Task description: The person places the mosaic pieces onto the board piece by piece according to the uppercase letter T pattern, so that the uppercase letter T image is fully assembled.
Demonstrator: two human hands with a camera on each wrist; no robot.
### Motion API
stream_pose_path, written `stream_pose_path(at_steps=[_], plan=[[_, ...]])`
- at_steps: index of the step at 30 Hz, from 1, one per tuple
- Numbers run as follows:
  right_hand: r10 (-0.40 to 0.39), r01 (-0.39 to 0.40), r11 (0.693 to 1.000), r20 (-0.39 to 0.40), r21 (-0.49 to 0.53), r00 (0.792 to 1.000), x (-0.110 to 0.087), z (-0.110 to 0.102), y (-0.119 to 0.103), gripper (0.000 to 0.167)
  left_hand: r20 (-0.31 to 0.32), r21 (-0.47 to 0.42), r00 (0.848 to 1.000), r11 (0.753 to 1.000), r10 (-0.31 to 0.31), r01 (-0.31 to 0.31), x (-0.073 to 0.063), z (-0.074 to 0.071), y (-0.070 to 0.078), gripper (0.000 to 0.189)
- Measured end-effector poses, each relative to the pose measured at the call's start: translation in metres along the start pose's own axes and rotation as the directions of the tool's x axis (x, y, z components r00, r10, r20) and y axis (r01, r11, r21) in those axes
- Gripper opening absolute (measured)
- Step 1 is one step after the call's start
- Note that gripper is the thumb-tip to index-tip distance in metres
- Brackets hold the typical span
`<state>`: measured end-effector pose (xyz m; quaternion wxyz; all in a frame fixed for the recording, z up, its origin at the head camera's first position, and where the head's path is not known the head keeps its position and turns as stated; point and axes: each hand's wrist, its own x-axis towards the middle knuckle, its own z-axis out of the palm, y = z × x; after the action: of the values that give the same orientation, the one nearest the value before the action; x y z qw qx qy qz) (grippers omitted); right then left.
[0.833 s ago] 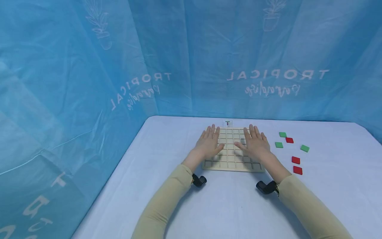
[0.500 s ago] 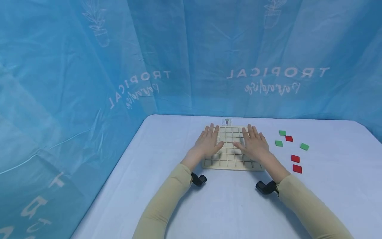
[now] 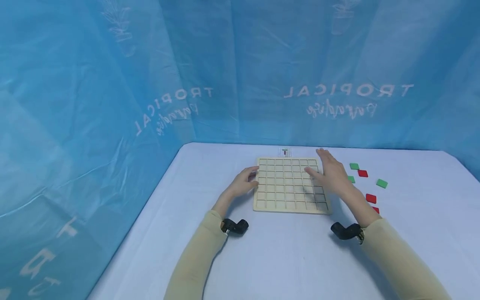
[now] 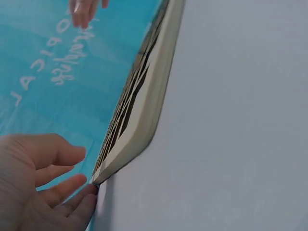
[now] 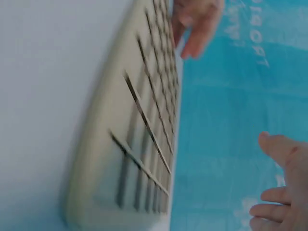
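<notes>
Wooden grid board (image 3: 286,187) lies flat on the white-covered tabletop (image 3: 270,258), between the two hands. Left hand (image 3: 240,184): at the board's left edge, fingers bent, thumb spread apart from them; contact between fingertips and edge cannot be confirmed. Right hand (image 3: 333,175): raised at the board's right edge, fingers extended, thumb spread away from them toward the grid. Right of the board, three green tiles (image 3: 381,183) and three red tiles (image 3: 371,198) lie scattered; the right hand partly hides one green tile, and the right arm one red tile. Small printed card (image 3: 284,152) bearing a T-shaped pattern lies just beyond the board's far edge. Blue curtain (image 3: 262,62), lettered in white, hangs behind the board.
</notes>
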<state>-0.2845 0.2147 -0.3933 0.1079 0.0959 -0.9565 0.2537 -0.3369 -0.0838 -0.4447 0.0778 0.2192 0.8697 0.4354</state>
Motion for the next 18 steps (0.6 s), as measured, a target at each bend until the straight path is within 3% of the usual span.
stream_pose_path(at_steps=[5, 8, 12, 15, 18], plan=[[0.068, -0.060, 0.995, -0.098, 0.082, 0.993, -0.007, -0.027, 0.024, 0.080, -0.004, 0.009, 1.000, 1.000, 0.003, -0.003, -0.001, 0.008, -0.007, 0.059], [0.145, -0.123, 0.983, -0.165, 0.136, 0.975, -0.011, -0.038, 0.052, 0.080, -0.010, 0.023, 1.000, 1.000, -0.001, 0.001, 0.000, 0.010, -0.008, 0.059], [0.246, -0.208, 0.963, -0.253, 0.170, 0.936, -0.015, -0.037, 0.113, 0.083, -0.014, 0.035, 1.000, 0.999, -0.013, 0.013, -0.001, 0.010, -0.008, 0.060], [0.298, -0.249, 0.947, -0.268, 0.203, 0.916, -0.019, -0.034, 0.162, 0.084, -0.013, 0.050, 1.000, 0.999, -0.017, 0.017, -0.002, 0.008, -0.007, 0.060], [0.364, -0.315, 0.926, -0.270, 0.208, 0.891, -0.025, -0.031, 0.195, 0.085, -0.014, 0.059, 1.000, 0.998, -0.010, 0.011, -0.002, 0.007, -0.006, 0.059]])
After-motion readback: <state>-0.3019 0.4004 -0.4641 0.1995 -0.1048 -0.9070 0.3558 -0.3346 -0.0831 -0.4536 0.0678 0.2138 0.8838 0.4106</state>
